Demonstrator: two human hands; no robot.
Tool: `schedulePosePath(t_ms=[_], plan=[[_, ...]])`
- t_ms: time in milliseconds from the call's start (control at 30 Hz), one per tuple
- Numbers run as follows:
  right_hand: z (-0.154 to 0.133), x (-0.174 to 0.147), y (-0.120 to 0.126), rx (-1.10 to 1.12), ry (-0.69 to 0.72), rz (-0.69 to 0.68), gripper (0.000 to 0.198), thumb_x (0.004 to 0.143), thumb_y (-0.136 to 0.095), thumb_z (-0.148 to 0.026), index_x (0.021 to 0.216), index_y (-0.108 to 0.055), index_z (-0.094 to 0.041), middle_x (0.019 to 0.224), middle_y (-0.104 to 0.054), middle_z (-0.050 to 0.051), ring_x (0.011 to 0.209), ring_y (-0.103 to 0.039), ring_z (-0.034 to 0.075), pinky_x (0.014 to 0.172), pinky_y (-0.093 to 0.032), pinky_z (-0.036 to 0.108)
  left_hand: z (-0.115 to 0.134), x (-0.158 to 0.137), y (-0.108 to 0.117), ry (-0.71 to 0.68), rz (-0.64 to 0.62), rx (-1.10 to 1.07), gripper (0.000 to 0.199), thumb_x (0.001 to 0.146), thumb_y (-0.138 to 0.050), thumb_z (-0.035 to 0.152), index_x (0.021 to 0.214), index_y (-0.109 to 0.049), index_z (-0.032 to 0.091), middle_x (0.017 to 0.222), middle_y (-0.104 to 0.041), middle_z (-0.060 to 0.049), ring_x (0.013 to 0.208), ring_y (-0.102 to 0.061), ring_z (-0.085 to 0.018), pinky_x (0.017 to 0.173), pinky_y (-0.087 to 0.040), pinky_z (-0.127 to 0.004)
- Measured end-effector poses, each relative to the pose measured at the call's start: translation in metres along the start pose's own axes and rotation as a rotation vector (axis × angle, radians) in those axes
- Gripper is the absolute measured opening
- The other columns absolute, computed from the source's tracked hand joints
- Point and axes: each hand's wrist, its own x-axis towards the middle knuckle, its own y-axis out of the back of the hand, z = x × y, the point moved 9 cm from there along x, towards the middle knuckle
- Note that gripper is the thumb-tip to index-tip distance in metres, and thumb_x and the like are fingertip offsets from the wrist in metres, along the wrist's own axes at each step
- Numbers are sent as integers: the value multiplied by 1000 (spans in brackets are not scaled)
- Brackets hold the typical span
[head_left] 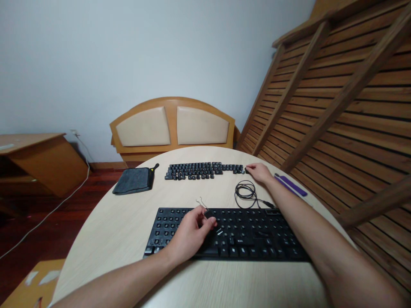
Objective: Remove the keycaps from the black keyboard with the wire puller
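A black keyboard lies across the near part of the round table, with many of its keycaps off and bare switches showing. Over its middle, my left hand is closed on a keycap puller, whose two thin wires point up and away. My right hand reaches to the far side, its fingertips pinched on a small black keycap at the table surface. That keycap sits at the right end of the rows of removed keycaps.
A coiled black cable rests behind the keyboard, under the right forearm's reach. At the table's left edge is a grey zip pouch; at its right edge, a purple flat object. Wooden slats lean close by on the right.
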Motion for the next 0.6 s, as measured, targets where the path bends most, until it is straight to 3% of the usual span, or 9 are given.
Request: schedulePosePath(t_ms=[100, 233, 367, 500, 600], plan=[[-3, 1, -2, 16, 6, -1, 28, 95, -57, -33, 118, -60, -17, 121, -61, 9, 102, -62, 21, 87, -53, 42, -1, 0, 0, 4, -2, -4, 20, 91, -57, 35, 85, -58, 17, 76, -64, -2, 71, -58, -17, 67, -43, -29], [-5, 0, 3, 39, 16, 43, 22, 91, -59, -31, 104, -71, -17, 110, -72, 9, 104, -65, 23, 94, -48, 34, -1, 0, -1, -1, -5, -10, 19, 91, -57, 34, 85, -58, 16, 78, -65, -3, 72, -58, -17, 68, -43, -30], [-9, -5, 12, 63, 50, 94, 27, 88, -57, -32, 101, -74, -16, 102, -75, 10, 95, -67, 23, 88, -48, 30, 1, 0, 0, -5, -5, -4, 20, 92, -56, 34, 84, -58, 16, 76, -64, -3, 71, -57, -17, 67, -42, -30], [-20, -12, 16, 89, 143, 91, 25, 84, -59, -33, 95, -74, -16, 96, -73, 8, 80, -66, 19, 79, -49, 28, 0, 0, 0, 1, -4, -7, 20, 91, -57, 34, 84, -58, 16, 77, -64, -3, 71, -57, -17, 67, -43, -30], [-29, -17, 14, 101, 233, 65, 23, 77, -66, -32, 91, -74, -16, 101, -70, 8, 82, -63, 19, 79, -48, 27, -1, 0, 0, 2, -2, -5, 20, 91, -57, 35, 85, -58, 16, 77, -64, -3, 71, -57, -17, 67, -42, -30]])
